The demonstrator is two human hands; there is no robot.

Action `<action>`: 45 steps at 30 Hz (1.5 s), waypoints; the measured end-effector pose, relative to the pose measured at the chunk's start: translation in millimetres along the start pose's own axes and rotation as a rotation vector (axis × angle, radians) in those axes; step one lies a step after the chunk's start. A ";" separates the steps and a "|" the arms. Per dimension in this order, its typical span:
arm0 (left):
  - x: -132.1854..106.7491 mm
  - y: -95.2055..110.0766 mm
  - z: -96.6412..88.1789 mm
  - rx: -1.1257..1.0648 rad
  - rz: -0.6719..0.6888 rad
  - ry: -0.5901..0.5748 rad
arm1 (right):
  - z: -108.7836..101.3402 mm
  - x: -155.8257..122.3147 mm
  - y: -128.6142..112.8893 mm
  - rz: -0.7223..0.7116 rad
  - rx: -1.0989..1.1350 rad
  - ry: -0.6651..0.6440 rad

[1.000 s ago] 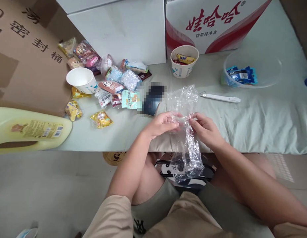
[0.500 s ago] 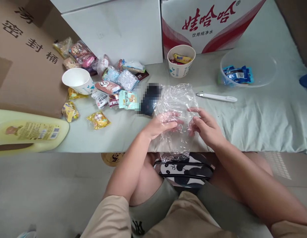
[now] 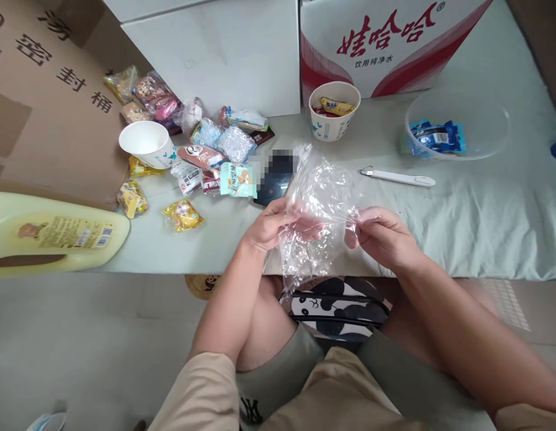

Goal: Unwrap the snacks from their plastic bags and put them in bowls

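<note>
A crumpled clear plastic bag point(image 3: 320, 185) is stretched between my hands at the table's front edge, its lower end hanging over it. My left hand point(image 3: 278, 224) grips the bag's left side, thumb on top and fingers partly seen through the film. At the bag's right side, my right hand point(image 3: 381, 233) pinches the film between thumb and fingers. Behind the left hand lies a dark phone point(image 3: 273, 188), partly covered by the bag. A white utility knife point(image 3: 399, 177) rests beyond the right hand.
Several wrapped snacks point(image 3: 201, 157) lie left, around a white paper cup point(image 3: 145, 143). Another paper cup point(image 3: 334, 123) holds snacks before the white carton point(image 3: 372, 48). A clear plastic bowl point(image 3: 485, 140) with blue packets stands right. A yellow jug point(image 3: 120, 233) lies at the left edge.
My right hand has closed on the bag's right side and pulled the film out to the right. My left hand has shifted slightly left, and the bag is more bunched.
</note>
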State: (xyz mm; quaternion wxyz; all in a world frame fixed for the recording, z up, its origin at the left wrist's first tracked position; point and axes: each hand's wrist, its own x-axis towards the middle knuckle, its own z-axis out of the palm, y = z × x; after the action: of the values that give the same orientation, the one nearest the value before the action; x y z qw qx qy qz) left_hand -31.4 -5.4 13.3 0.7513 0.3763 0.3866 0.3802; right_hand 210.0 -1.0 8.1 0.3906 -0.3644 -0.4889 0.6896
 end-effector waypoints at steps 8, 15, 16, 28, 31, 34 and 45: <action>6.4 2.4 -16.8 0.324 -0.054 -0.044 | -16.1 1.4 4.0 -0.220 -0.246 -0.019; 21.0 -13.0 -6.4 0.557 0.255 0.294 | -7.3 7.4 18.1 0.010 -0.323 0.127; 21.4 -12.6 -5.6 0.480 0.268 0.291 | -6.6 7.7 17.7 0.037 -0.300 0.110; 14.9 -5.4 2.5 0.182 0.131 0.157 | -2.0 8.7 2.1 0.021 -0.376 0.030; 16.3 -7.6 1.7 0.226 0.095 0.159 | 0.2 9.0 1.3 0.002 -0.379 0.003; 17.7 -9.1 1.4 0.333 0.103 0.175 | 0.6 9.7 0.9 0.015 -0.379 0.015; 17.1 -9.8 5.5 0.539 0.156 0.173 | 1.9 7.5 5.3 0.139 -0.399 -0.026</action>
State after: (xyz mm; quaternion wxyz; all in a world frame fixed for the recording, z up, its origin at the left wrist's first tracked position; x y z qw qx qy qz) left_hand -16.8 3.6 2.2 0.5568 0.5571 0.5063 0.3512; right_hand 204.2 3.8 2.6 0.2558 -0.4585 -0.5946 0.6090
